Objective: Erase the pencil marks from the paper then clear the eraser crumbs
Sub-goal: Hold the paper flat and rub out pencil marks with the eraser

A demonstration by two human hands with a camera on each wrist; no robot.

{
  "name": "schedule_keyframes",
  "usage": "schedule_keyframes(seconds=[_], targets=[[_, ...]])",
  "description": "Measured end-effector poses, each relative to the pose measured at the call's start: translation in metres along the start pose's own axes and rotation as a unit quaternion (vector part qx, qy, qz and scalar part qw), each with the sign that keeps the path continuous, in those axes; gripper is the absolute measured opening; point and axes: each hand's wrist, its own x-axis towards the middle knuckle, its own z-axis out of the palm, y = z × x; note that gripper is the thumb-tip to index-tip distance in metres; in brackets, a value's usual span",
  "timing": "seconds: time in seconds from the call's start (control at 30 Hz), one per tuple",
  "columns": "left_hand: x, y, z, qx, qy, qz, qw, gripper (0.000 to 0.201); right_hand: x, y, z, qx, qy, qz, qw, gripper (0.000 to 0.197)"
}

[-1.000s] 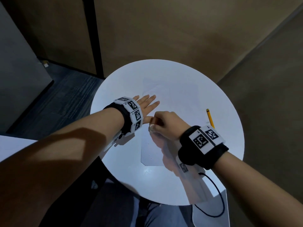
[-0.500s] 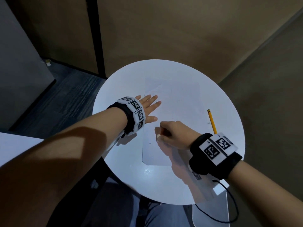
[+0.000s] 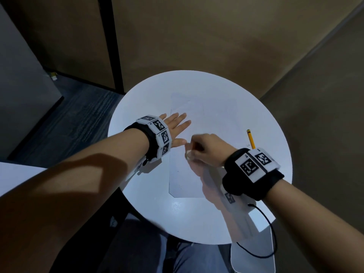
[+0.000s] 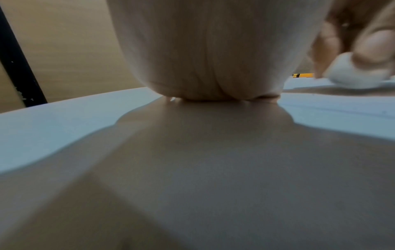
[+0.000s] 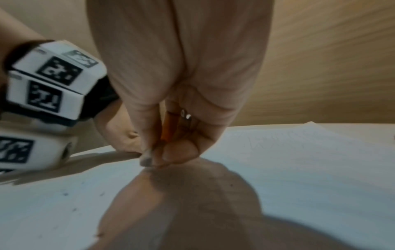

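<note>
The paper [image 3: 204,134] lies on the table [image 3: 149,194], the pencil [image 3: 251,139] to its right.

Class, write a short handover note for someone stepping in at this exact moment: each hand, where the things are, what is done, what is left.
Left hand: flat, fingers straight, pressing the paper down at its left edge.
Right hand: pinches the white eraser, its tip on the paper, next to the left thumb.
Pencil: lying on the round table, right of the paper.
Done: erasing is under way; dark crumbs dot the near part of the sheet.
Left: faint marks farther up, then clear the crumbs.
</note>
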Motion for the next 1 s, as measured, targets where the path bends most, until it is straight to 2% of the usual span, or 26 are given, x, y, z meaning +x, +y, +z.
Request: schedule_keyframes(seconds=[0.07, 0.1, 0.2, 0.27, 0.4, 0.43, 0.47, 0.53, 0.6, 0.63, 0.67, 0.73, 0.8, 0.87, 1.0], targets=[[0.0, 0.001, 0.0, -0.004, -0.001, 0.001, 1.0, 0.066, -0.003, 0.001, 0.004, 0.03, 0.044, 0.009, 0.999, 0.016], [0.0, 0.001, 0.001, -0.004, -0.004, 0.002, 1.0, 0.066, -0.007, 0.003, 0.008, 0.026, 0.043, 0.004, 0.999, 0.017], [0.001, 0.0, 0.002, -0.004, -0.009, 0.001, 1.0, 0.066, -0.016, 0.003, 0.01, -0.031, -0.032, -0.028, 0.999, 0.033], [0.001, 0.0, 0.001, -0.006, -0.009, 0.0, 1.0, 0.066, -0.009, 0.0, 0.002, -0.061, -0.062, -0.027, 0.996, 0.036], [-0.001, 0.002, 0.0, -0.008, -0.001, 0.002, 1.0, 0.066, 0.0, 0.002, 0.003, 0.002, 0.045, 0.01, 0.999, 0.018], [-0.001, 0.002, 0.0, -0.009, -0.002, 0.002, 1.0, 0.066, -0.004, 0.003, 0.007, 0.009, 0.052, 0.006, 0.999, 0.018], [-0.001, 0.002, 0.0, -0.009, -0.004, 0.002, 1.0, 0.066, -0.009, 0.005, 0.011, 0.012, 0.039, -0.003, 0.999, 0.022], [-0.002, 0.001, -0.001, -0.006, -0.007, 0.001, 1.0, 0.066, -0.02, 0.007, 0.012, 0.001, -0.031, -0.011, 0.999, 0.03], [-0.002, 0.002, -0.001, -0.004, -0.008, 0.0, 1.0, 0.066, -0.025, 0.013, 0.007, 0.015, -0.077, 0.002, 0.997, 0.023], [-0.002, 0.002, -0.002, -0.002, -0.007, 0.0, 1.0, 0.066, -0.025, 0.018, 0.004, 0.063, -0.058, 0.018, 0.996, 0.017], [-0.002, 0.003, -0.002, 0.002, -0.007, -0.001, 1.0, 0.065, -0.025, 0.023, 0.002, 0.131, -0.011, 0.045, 0.99, 0.013], [-0.001, 0.002, -0.001, 0.008, -0.004, -0.004, 1.0, 0.065, -0.023, 0.034, -0.003, 0.264, 0.105, 0.108, 0.953, 0.006], [-0.001, 0.002, 0.0, 0.007, -0.003, -0.002, 1.0, 0.065, -0.023, 0.042, -0.006, 0.342, 0.178, 0.151, 0.91, 0.008], [0.0, 0.001, 0.001, 0.01, -0.005, 0.0, 1.0, 0.065, -0.023, 0.046, -0.008, 0.356, 0.184, 0.163, 0.901, 0.011], [0.002, -0.001, 0.001, 0.007, -0.013, -0.001, 1.0, 0.066, -0.021, 0.036, -0.007, 0.304, 0.097, 0.113, 0.941, 0.007]])
